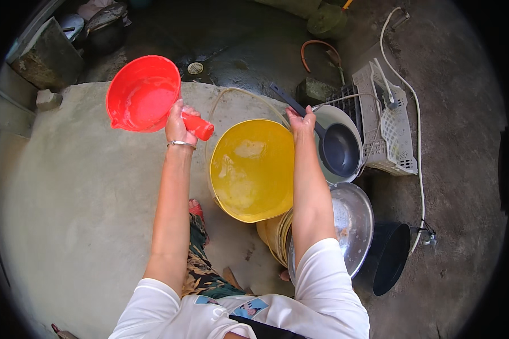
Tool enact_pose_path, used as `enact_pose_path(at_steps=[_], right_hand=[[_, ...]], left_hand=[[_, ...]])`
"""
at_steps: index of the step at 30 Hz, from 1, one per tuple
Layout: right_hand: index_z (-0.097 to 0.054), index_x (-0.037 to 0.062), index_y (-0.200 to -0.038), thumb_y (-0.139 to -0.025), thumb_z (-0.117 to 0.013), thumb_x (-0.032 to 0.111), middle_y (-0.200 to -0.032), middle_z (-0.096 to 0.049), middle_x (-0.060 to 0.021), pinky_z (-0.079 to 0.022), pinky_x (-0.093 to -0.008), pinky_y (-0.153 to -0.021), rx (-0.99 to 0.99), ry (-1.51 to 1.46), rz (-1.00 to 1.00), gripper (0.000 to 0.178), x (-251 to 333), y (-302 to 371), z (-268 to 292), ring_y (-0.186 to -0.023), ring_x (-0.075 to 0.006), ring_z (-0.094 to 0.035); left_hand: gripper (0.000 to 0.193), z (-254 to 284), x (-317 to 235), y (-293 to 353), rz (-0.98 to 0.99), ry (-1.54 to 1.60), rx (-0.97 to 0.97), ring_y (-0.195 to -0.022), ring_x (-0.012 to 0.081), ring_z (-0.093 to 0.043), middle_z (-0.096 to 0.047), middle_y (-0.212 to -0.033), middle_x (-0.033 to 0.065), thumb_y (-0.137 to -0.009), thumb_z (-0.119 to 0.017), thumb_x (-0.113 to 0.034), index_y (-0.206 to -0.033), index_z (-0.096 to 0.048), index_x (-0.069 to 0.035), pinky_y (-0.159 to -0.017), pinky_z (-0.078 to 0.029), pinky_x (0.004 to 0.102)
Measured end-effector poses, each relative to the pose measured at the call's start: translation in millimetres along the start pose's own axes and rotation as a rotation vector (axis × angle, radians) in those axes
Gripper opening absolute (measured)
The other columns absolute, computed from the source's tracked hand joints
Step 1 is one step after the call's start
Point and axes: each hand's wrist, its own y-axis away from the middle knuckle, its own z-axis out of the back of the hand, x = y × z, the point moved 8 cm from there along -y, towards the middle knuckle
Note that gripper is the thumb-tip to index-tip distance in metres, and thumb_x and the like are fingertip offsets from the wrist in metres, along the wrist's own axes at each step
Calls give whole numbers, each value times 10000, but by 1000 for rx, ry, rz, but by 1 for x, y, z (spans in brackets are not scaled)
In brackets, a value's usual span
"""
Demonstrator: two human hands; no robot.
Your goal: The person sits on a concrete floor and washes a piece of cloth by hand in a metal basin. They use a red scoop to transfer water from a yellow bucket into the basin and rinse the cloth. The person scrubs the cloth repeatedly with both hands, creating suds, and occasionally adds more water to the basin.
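My left hand [181,120] is closed round the short handle of a red plastic dipper [144,93], held out ahead over the concrete floor. Its bowl faces up and looks wet inside. To the right, my right hand [302,118] grips the long handle of a dark frying pan [340,150], whose round part hangs over a whitish bucket [328,176]. Part of the handle is hidden behind my fingers. Between my arms stands a yellow bucket [249,175] with shiny water in it; my right forearm covers its right edge.
A metal basin [353,226] leans by my right arm, beside a black bucket [391,257] and yellowish containers [271,237]. Farther right stand a pale plastic crate [398,141] and a long white hose [417,124]. A drain [195,68] lies in the wet floor ahead.
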Motion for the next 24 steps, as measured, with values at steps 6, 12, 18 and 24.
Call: enact_pose_path(at_steps=[6, 12, 18, 24], right_hand=[[-410, -47, -1006, -889, -350, 142, -850, -502, -176, -484, -455, -748, -229, -164, 229, 230, 6, 9, -17, -772, -278, -555], [-390, -42, -809, -818, -285, 14, -694, -448, -101, -448, -316, -588, 51, -71, -177, 120, 40, 10, -14, -610, -205, -475], [-392, 48, -666, -791, -344, 54, -517, -317, -12, -278, -234, -341, -172, 917, -71, 134, 103, 98, 54, -398, -119, -308], [-427, 55, -729, -795, -415, 10, -543, -341, 17, -244, -205, -312, 14, 1206, 146, 81, 141, 208, 19, -399, -66, -312]], left_hand=[[119, 6, -8, -9, -23, -15, 22, -534, 102, -430, -419, -616, 14, -821, -549, -106, -798, -435, -84, -489, -431, 254], [187, 5, -11, 4, -103, -109, -84, -511, 142, -488, -449, -570, 19, -778, -619, -184, -751, -450, -108, -479, -450, 273], [160, 9, -10, 13, -80, 45, -106, -498, 149, -491, -463, -596, 34, -779, -598, -148, -820, -464, -71, -443, -444, 297], [167, 7, -11, 1, -137, -68, -200, -475, 180, -498, -470, -585, 54, -766, -593, -143, -801, -456, -54, -430, -445, 325]])
